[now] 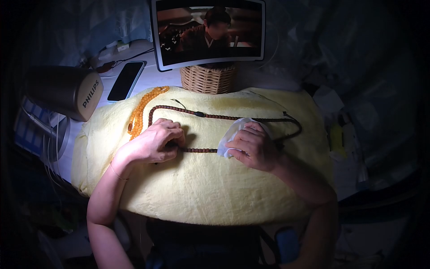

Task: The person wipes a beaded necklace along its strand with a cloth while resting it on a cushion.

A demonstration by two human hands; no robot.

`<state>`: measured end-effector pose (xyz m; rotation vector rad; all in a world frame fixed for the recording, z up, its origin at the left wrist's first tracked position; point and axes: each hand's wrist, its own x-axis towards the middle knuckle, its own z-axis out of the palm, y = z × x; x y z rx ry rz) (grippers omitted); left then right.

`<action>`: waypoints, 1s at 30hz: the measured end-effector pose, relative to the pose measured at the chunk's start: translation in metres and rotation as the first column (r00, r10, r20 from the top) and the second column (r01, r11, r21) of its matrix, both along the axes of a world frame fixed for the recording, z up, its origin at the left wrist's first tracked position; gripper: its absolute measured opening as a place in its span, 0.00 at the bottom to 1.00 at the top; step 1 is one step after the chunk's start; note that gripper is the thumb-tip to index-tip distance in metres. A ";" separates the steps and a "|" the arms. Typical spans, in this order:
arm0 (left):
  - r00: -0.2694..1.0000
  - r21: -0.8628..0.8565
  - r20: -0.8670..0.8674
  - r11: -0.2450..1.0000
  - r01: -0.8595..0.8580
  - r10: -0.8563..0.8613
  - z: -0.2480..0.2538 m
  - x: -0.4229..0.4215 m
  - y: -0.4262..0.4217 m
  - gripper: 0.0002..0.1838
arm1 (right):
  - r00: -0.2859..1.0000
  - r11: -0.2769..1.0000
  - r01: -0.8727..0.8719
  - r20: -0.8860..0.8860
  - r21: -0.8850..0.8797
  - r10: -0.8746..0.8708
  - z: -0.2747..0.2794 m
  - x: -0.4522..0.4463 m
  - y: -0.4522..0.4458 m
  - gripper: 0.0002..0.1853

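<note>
A long string of dark brown beads (200, 150) lies in a wide loop on a pale yellow towel (210, 193). Its near side runs in a straight line between my hands. At the left end of that stretch, my left hand (161, 140) is closed on the bead string, its fingertips partly hidden. My right hand (255, 148) is closed on a thin white cloth (229, 133), which wraps over the string; the beads under it are hidden. Beside my left hand lies a bunch of orange beads (142, 110).
Behind the towel, a tablet (208, 33) playing a video leans above a wicker basket (207, 79). A phone (126, 80) lies at the back left. A Philips lamp head (67, 92) juts in at the left, with white cables below it.
</note>
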<state>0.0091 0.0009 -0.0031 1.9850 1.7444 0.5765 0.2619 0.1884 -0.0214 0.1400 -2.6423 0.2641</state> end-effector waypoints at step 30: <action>0.998 0.053 0.009 0.997 0.054 -0.054 0.001 0.002 0.003 0.13 | 0.999 1.000 -0.002 -0.041 0.010 0.003 -0.002 -0.002 0.000 0.08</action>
